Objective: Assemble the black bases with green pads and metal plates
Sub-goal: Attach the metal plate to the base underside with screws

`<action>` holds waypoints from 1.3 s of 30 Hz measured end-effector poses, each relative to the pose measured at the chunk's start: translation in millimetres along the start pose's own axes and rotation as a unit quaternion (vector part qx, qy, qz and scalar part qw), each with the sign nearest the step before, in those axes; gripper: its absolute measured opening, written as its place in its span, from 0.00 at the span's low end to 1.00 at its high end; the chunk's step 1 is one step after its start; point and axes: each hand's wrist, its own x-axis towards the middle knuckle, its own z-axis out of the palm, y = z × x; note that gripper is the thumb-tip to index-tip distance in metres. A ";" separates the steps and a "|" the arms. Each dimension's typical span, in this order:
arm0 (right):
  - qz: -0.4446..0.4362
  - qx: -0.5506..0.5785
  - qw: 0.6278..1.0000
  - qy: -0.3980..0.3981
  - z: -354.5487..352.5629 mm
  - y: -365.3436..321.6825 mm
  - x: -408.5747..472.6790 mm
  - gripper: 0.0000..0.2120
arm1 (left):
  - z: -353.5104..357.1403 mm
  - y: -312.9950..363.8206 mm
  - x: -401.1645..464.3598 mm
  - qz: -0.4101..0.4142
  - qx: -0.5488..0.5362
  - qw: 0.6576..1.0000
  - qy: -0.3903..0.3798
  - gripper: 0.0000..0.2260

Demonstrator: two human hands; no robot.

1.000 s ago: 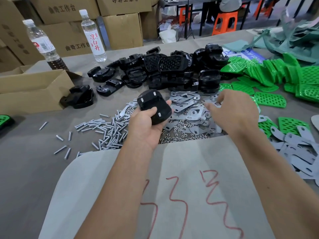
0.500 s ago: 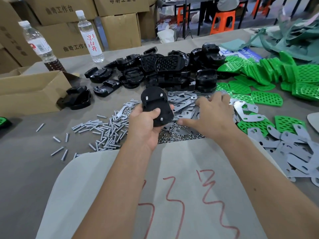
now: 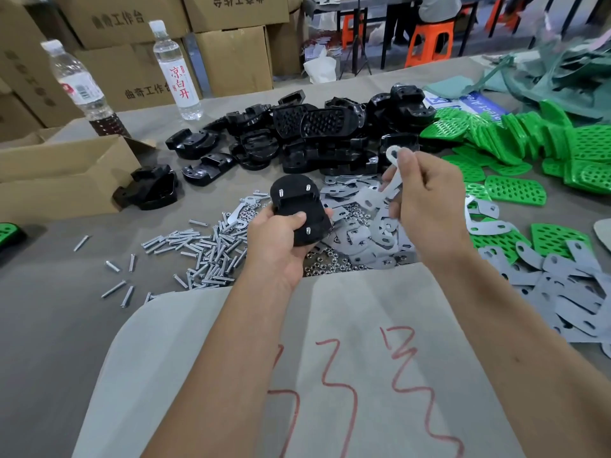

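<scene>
Both hands work above the middle of the desk: the left hand (image 3: 281, 239) grips a black base (image 3: 297, 213) with bolt ends poking up, while the right hand (image 3: 426, 200) pinches a metal plate (image 3: 391, 180) just beside it. Beneath them lie loose plates (image 3: 370, 226), nuts (image 3: 327, 262) and bolts (image 3: 205, 246). More black bases (image 3: 307, 137) are heaped toward the far edge, green pads (image 3: 515, 143) toward the right edge.
</scene>
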 end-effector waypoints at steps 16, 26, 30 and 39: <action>0.169 0.288 0.933 -0.138 10.5 -10.6 -10.1 0.19 | 2.6 -0.4 -4.6 0.009 0.022 1.000 0.004 0.12; -0.060 -0.210 0.967 -0.134 12.0 4.9 -11.9 0.25 | 5.5 -1.2 -7.3 0.031 0.028 0.999 -0.006 0.15; -0.024 -0.299 0.953 -0.039 -8.3 0.0 -1.5 0.09 | 21.9 -12.1 -20.1 0.027 0.060 0.997 -0.048 0.14; 0.191 -0.485 0.853 -0.027 -61.0 7.8 16.3 0.18 | 73.4 -46.9 -33.5 -0.002 0.109 0.990 -0.087 0.13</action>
